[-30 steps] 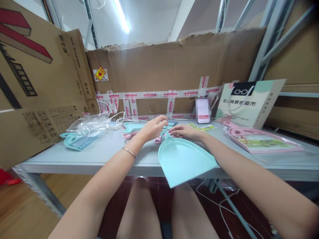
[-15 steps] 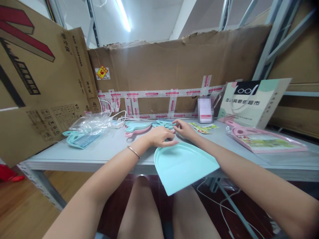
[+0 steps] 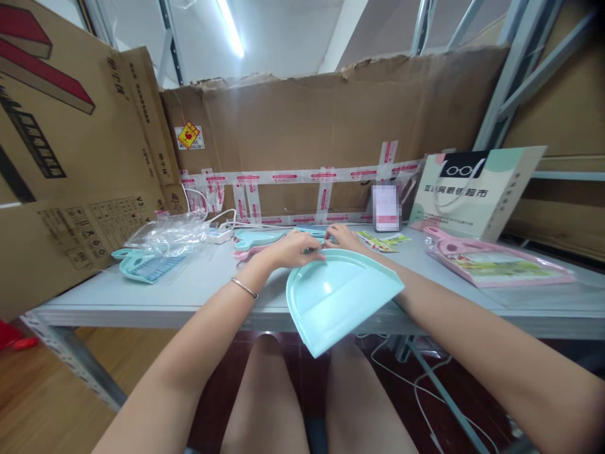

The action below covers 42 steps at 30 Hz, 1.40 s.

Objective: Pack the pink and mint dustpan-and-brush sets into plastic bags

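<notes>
A mint-green dustpan [image 3: 343, 293] is tilted over the table's front edge, its wide mouth toward me. My left hand [image 3: 299, 248] is closed on the dustpan's narrow end, the thumb on the rim. Just behind that end, my right hand [image 3: 348, 238] has bent fingers pinched near the left fingertips; what they hold is hidden. Beyond the hands, mint brush bristles [image 3: 304, 228] show in part. To the left of them, a mint brush handle [image 3: 258, 238] lies over a pink handle [image 3: 246, 255].
A bagged mint brush [image 3: 151, 268] and clear plastic bags [image 3: 165, 232] lie left. On the right are a bagged pink dustpan [image 3: 501, 261], a paper bag [image 3: 466, 192], a phone [image 3: 386, 207] and printed cards [image 3: 382, 241]. Cardboard [image 3: 302, 132] walls the back.
The dustpan has risen a little and its face has tilted, showing more of its inside. My two hands have come closer together at its narrow end.
</notes>
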{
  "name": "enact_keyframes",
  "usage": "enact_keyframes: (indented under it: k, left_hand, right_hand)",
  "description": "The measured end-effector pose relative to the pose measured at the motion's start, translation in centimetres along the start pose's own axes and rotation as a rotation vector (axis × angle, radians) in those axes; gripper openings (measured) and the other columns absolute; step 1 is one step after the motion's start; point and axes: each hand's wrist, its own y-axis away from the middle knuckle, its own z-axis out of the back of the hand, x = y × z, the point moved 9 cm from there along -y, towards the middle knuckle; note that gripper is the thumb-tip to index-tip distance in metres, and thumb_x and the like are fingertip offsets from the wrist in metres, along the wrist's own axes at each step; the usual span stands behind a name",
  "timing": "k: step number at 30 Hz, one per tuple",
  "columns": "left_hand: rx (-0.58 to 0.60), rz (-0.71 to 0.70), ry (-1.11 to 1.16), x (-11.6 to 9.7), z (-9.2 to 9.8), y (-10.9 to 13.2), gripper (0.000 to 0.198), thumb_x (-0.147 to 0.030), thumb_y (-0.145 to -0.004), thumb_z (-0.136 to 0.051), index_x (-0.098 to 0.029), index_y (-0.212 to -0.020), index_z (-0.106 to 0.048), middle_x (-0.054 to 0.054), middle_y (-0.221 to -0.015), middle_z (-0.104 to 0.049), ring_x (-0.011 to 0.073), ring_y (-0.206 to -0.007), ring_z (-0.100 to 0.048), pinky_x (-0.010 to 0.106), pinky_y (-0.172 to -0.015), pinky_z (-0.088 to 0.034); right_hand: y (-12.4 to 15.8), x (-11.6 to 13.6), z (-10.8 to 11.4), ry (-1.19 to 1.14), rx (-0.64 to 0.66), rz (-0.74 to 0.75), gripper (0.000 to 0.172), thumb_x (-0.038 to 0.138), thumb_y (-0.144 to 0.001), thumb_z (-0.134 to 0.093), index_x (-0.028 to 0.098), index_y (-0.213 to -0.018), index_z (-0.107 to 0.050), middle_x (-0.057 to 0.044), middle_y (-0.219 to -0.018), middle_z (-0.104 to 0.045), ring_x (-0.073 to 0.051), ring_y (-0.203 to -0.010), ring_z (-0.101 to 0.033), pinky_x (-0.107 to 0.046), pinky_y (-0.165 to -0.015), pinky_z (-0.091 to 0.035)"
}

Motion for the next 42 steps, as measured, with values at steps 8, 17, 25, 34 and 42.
enact_keyframes:
  k: [8,17,25,34,42]
  left_hand:
    - [-0.158,0.380,-0.213,6.7,4.1,2.9,0.016,-0.020,-0.086,-0.042,-0.022,-0.087,-0.058,0.003,-0.094,-0.062,0.0194,-0.098,-0.049,0.038,-0.090,-0.031]
    - [-0.525,0.653,-0.337,9.7,9.2,6.1,0.023,-0.024,-0.089,-0.036,-0.020,-0.096,-0.057,0.013,-0.118,-0.045,0.0277,-0.112,-0.037,0.042,-0.083,-0.040]
    - [-0.600,0.613,-0.365,8.4,9.5,6.3,0.019,-0.027,-0.086,-0.045,-0.023,-0.087,-0.064,0.010,-0.124,-0.043,0.0278,-0.120,-0.031,0.043,-0.086,-0.040]
    - [-0.505,0.399,-0.296,6.1,6.6,3.0,0.017,-0.026,-0.082,-0.053,-0.021,-0.085,-0.069,0.011,-0.123,-0.045,0.0284,-0.120,-0.031,0.043,-0.084,-0.043]
    - [-0.377,0.259,-0.135,3.9,4.1,1.2,0.014,-0.018,-0.077,-0.055,-0.015,-0.068,-0.066,0.011,-0.112,-0.051,0.0261,-0.114,-0.037,0.041,-0.091,-0.042]
  right_hand:
    - [0.9,2.9,0.1,-0.044,0.124,0.241,0.011,0.025,-0.074,-0.053,0.026,-0.081,-0.062,-0.001,-0.087,-0.067,-0.021,-0.085,-0.058,-0.032,-0.078,-0.039]
    - [0.9,3.5,3.2,-0.090,-0.154,0.173,0.011,0.025,-0.074,-0.052,0.020,-0.082,-0.058,-0.009,-0.088,-0.065,-0.025,-0.085,-0.056,-0.036,-0.081,-0.037]
    - [2.7,-3.8,10.3,-0.340,-0.706,-0.161,0.025,0.038,-0.087,-0.027,0.022,-0.095,-0.044,-0.009,-0.088,-0.057,-0.023,-0.083,-0.054,-0.036,-0.073,-0.041]
    - [2.1,2.3,7.9,-1.087,-0.225,0.053,0.032,0.051,-0.069,-0.061,0.022,-0.074,-0.051,0.000,-0.075,-0.056,-0.014,-0.067,-0.050,-0.027,-0.064,-0.039]
    - [3.1,6.9,4.1,-0.949,0.218,0.039,0.029,0.048,-0.077,-0.053,0.020,-0.075,-0.049,0.004,-0.071,-0.048,-0.012,-0.066,-0.043,-0.024,-0.062,-0.033]
